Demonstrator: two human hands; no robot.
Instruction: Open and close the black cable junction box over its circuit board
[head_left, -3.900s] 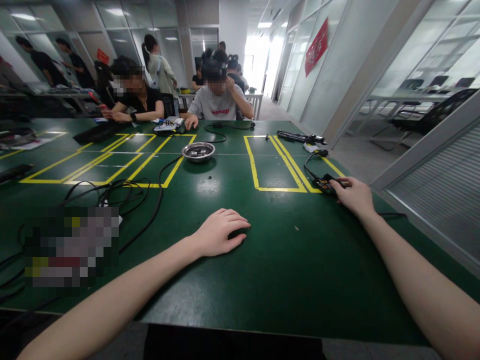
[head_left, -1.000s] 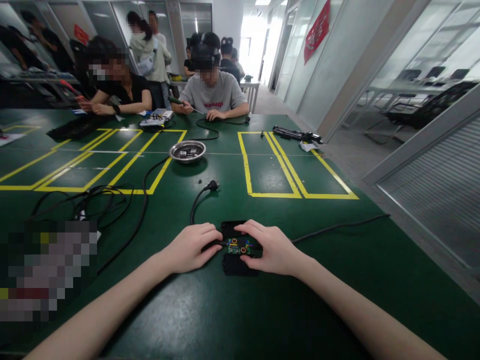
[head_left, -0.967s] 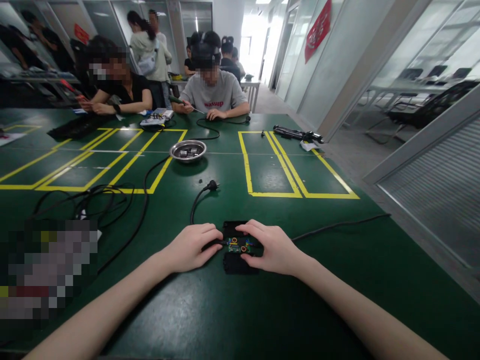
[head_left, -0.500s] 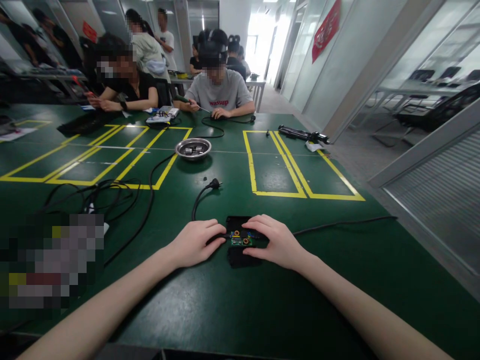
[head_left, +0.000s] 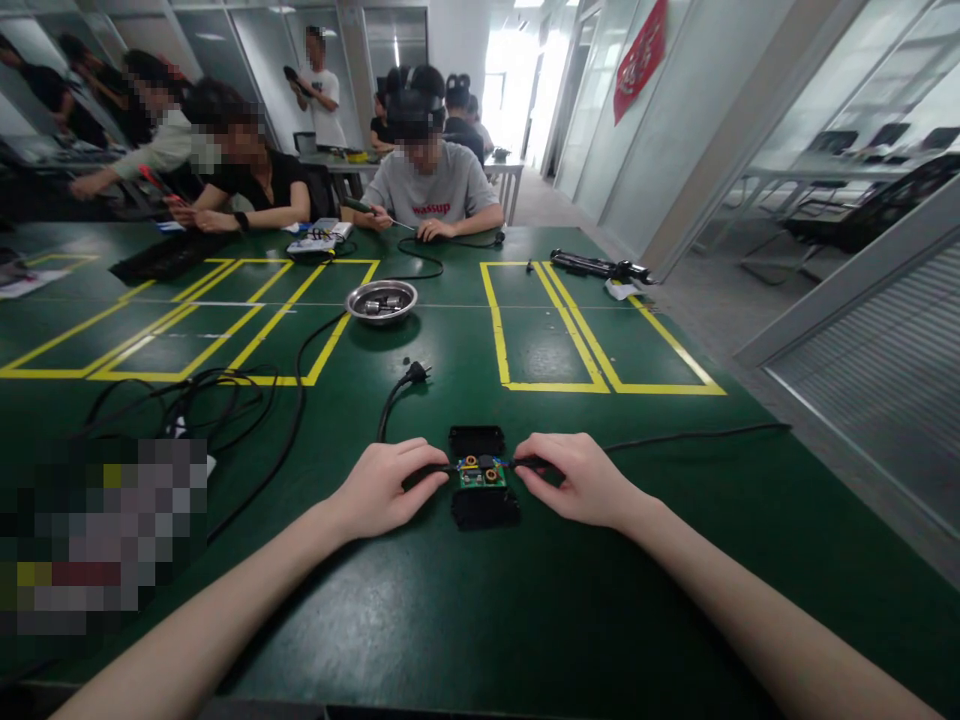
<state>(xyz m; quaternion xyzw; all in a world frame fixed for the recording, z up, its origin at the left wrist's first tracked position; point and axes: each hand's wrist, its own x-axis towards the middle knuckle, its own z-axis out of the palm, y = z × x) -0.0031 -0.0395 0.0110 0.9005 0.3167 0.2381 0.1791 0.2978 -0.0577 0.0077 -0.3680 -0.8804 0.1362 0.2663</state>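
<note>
A small green circuit board (head_left: pixel 482 474) with copper-wound coils lies between my hands. One half of a black plastic case (head_left: pixel 477 440) sits behind it, and another black case half (head_left: pixel 485 509) sits in front. My left hand (head_left: pixel 390 484) pinches the black cable at the board's left end; that cable loops back to a black power plug (head_left: pixel 416 373). On the other side, my right hand (head_left: pixel 576 478) pinches the cable at the board's right end. From there the black cable (head_left: pixel 697 436) runs off to the right.
A metal bowl (head_left: pixel 381 303) with small metal parts stands farther back. Coiled black cables (head_left: pixel 225 395) lie at left beside a blurred-out object. Yellow tape marks rectangles on the green table (head_left: pixel 390 620). Across it, a person in grey (head_left: pixel 435 190) holds a screwdriver.
My right hand has moved right, off the case halves, and its fingers have closed on the cable at the board's end. The board is now more exposed. My left hand stays nearly in place.
</note>
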